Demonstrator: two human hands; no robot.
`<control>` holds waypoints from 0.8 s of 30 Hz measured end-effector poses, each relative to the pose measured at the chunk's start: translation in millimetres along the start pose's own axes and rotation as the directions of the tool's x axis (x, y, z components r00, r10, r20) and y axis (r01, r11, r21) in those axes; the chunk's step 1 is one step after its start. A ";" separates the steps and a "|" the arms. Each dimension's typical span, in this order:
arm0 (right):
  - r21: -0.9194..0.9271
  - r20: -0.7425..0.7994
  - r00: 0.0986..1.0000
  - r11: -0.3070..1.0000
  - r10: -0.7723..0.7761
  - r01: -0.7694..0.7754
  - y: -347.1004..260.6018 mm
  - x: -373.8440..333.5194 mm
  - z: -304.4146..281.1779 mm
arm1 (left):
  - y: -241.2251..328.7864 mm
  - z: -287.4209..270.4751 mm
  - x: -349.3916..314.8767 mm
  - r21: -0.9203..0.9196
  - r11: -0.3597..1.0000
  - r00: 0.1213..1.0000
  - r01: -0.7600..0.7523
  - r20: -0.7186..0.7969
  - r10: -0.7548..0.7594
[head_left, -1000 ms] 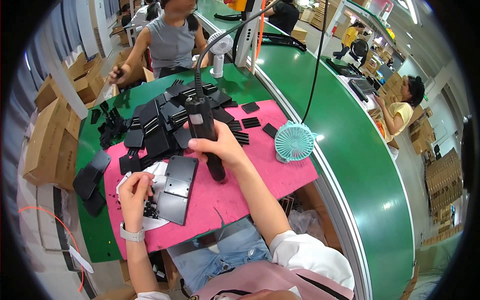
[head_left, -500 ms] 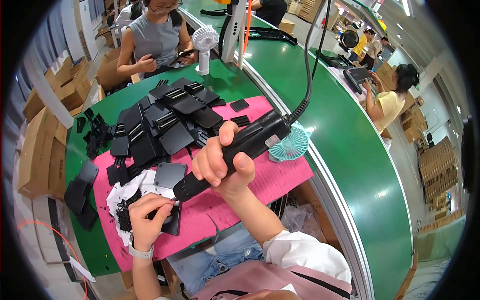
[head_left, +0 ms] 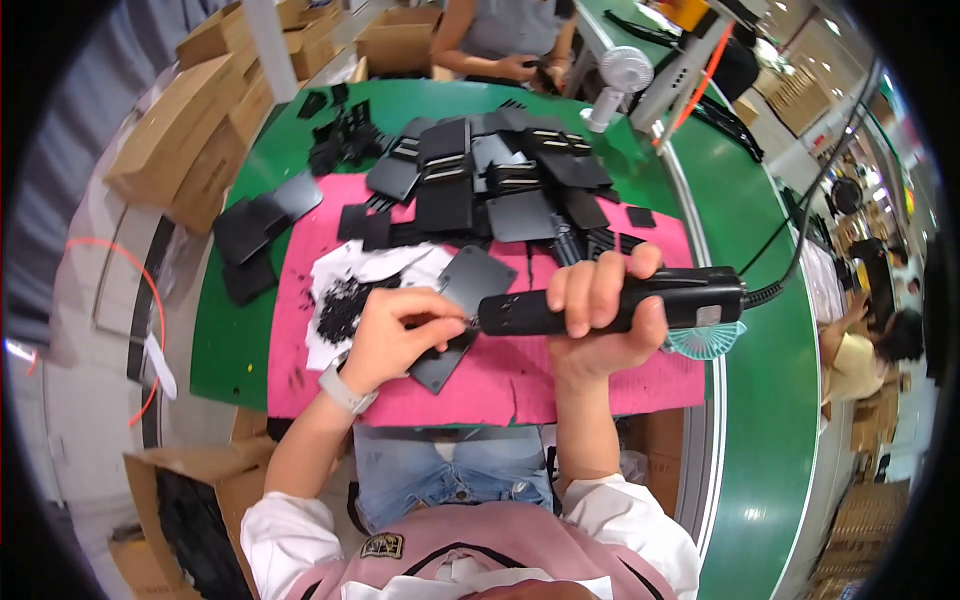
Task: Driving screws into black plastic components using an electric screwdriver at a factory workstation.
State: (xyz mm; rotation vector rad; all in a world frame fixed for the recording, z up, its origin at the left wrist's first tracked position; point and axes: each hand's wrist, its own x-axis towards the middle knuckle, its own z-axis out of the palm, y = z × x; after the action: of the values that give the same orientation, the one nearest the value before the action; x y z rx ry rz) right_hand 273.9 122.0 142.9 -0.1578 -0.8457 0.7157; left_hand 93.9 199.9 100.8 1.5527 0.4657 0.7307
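My right hand (head_left: 605, 325) wraps round a corded black electric screwdriver (head_left: 690, 298), held almost level with its nose to the left. At that nose, the thumb and fingertips of my left hand (head_left: 395, 335) are pinched together; whatever lies between them is too small to make out. Under and beside my left fingers is a dark flat hinged-looking piece, one plate (head_left: 478, 278) beyond the fingers and another plate (head_left: 440, 370) on the near side. Small black parts (head_left: 345, 308) lie heaped on crumpled white paper (head_left: 425, 262) just left of it.
A pink mat (head_left: 630, 388) covers part of the green table (head_left: 225, 350). Dark plates (head_left: 445, 205) are piled at the back, with more plates (head_left: 240, 230) at the left. A teal fan (head_left: 708, 342) and a white fan (head_left: 626, 70) stand rightward. Another person (head_left: 505, 45) sits opposite.
The view has turned, so the table sits straighter and the screwdriver appears more level. My right hand still grips it, and my left fingers remain pinched at its nose.
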 end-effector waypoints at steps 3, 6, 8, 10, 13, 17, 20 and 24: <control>0.090 -0.019 0.998 0.994 0.060 -0.058 -1.1 3.5 0.9 | -2.0 -14.7 -0.6 0.084 0.989 0.989 -0.118 0.102 0.109; -0.040 0.066 0.987 0.988 0.149 -0.146 -5.3 9.3 -0.8 | 2.6 -13.3 1.2 0.330 0.937 0.984 -0.118 -0.089 0.155; -0.259 0.107 0.978 0.955 0.178 -0.145 -6.9 8.6 -1.5 | 2.0 -9.5 2.8 0.636 0.771 0.956 -0.012 -0.218 0.194; -0.291 0.130 0.970 0.943 0.206 -0.161 -5.1 7.4 -2.2 | -8.3 -9.8 0.1 0.674 0.739 0.961 -0.003 -0.202 0.189; -0.304 0.123 0.964 0.933 0.237 -0.191 -1.6 5.7 -0.3 | -9.5 -8.8 -0.7 0.711 0.703 0.967 -0.019 -0.165 0.193; -0.223 0.114 0.966 0.953 0.232 -0.203 7.6 5.0 1.6 | -18.0 -8.2 0.0 0.706 0.708 0.978 -0.005 -0.145 0.152; -0.245 0.070 0.956 0.934 0.285 -0.260 9.4 5.3 9.2 | -15.5 -7.5 1.2 0.683 0.730 0.983 0.007 -0.138 0.119; -0.397 0.102 0.931 0.872 0.352 -0.286 12.2 4.2 10.9 | -8.7 -6.5 4.0 0.572 0.813 0.990 0.105 -0.138 -0.031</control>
State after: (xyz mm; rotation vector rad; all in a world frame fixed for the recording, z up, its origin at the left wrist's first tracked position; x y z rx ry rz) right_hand 261.5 132.3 147.9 -0.6023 -1.1350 0.8800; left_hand 93.3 208.4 92.9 2.0531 0.8961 0.6607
